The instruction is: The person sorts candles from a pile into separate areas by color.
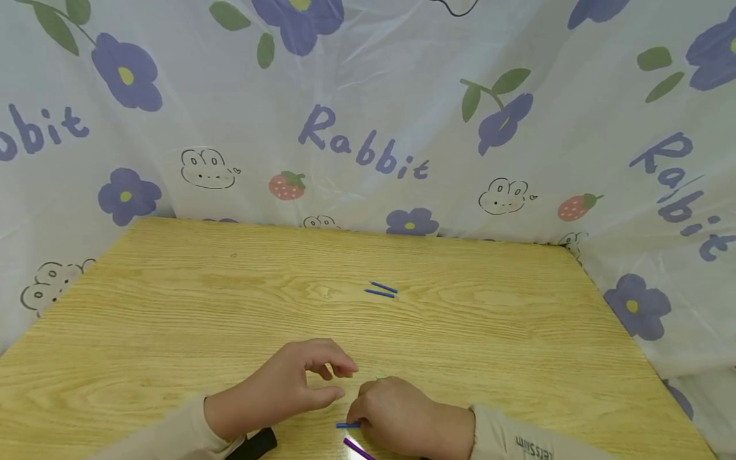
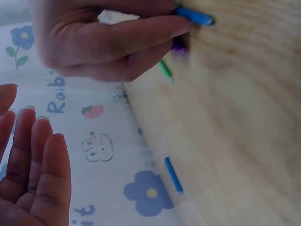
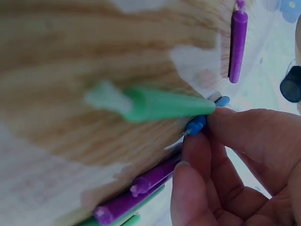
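My right hand [image 1: 399, 412] pinches a thin blue candle [image 1: 347, 425] low over the table's near side. In the right wrist view, thumb and fingertips close on the blue candle [image 3: 196, 125], its wick poking out. A green candle [image 3: 164, 104] with a pale wick lies right by the thumb tip. Purple candles [image 3: 155, 179] lie beneath the fingers, and another purple candle [image 3: 238, 47] sits apart at the upper right. My left hand [image 1: 287, 383] hovers to the left, fingers loosely bent and thumb apart, holding nothing. Its fingers [image 2: 54, 165] show bare in the left wrist view.
Two blue candles [image 1: 381, 293] lie side by side farther back on the wooden table [image 1: 230, 306]. A purple candle [image 1: 358, 448] lies at the bottom edge of the head view. A patterned curtain [image 1: 368, 76] hangs behind the table. A black band [image 1: 255, 444] is on the left wrist.
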`<state>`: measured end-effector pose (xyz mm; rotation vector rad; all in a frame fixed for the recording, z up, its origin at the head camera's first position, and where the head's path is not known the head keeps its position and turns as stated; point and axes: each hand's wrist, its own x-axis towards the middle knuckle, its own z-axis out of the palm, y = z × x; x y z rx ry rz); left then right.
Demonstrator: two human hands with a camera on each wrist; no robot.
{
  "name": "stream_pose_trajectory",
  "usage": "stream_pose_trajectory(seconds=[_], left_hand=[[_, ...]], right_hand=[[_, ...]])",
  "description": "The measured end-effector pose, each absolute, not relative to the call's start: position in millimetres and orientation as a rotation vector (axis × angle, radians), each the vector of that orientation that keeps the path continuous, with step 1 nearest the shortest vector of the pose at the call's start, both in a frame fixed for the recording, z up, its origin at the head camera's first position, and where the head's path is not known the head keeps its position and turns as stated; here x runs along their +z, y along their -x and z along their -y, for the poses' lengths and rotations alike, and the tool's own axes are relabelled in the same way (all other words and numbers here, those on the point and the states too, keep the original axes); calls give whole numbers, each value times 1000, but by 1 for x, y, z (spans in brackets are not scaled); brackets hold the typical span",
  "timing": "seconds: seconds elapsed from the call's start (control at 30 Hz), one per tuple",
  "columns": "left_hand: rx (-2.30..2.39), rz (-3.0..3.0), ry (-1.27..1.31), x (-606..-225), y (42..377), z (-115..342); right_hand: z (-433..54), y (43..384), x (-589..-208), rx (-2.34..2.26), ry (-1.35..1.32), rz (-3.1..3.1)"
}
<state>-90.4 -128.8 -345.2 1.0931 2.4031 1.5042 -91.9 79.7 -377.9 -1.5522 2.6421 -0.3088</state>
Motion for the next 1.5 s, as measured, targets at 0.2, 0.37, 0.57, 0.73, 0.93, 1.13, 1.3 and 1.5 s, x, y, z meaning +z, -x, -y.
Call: stream_pose_trajectory(seconds=[0.2,0.37,0.57,0.73,0.93,1.13,1.3,1.5], left_hand=[[1438,-2368,-1219,-359,89,128],[1366,-2401,-1350,-366,87,126],[1305,-2451,-1452,-370,83,124],[1279,-2429,-1556,-372,80,123],[1194,-2428,-1651,-378,76,122],[1072,-2432,-1581,-384,73,124],[1011,-2389,-1514,-389,69,125],[970,-2400,-1571,-391,68,126]], right_hand=[[-79,92,-378,-314,1565,-2645],[-80,91,-378,-265,1598,-2666],[-80,90,-376,-163,1617,-2678],[-78,89,-375,-232,1457,-2657],[-76,90,-376,-282,1423,-2678],[-77,90,-376,-292,1442,-2659],[-77,89,-376,-276,1457,-2649],[-77,90,-375,-268,1440,-2642]])
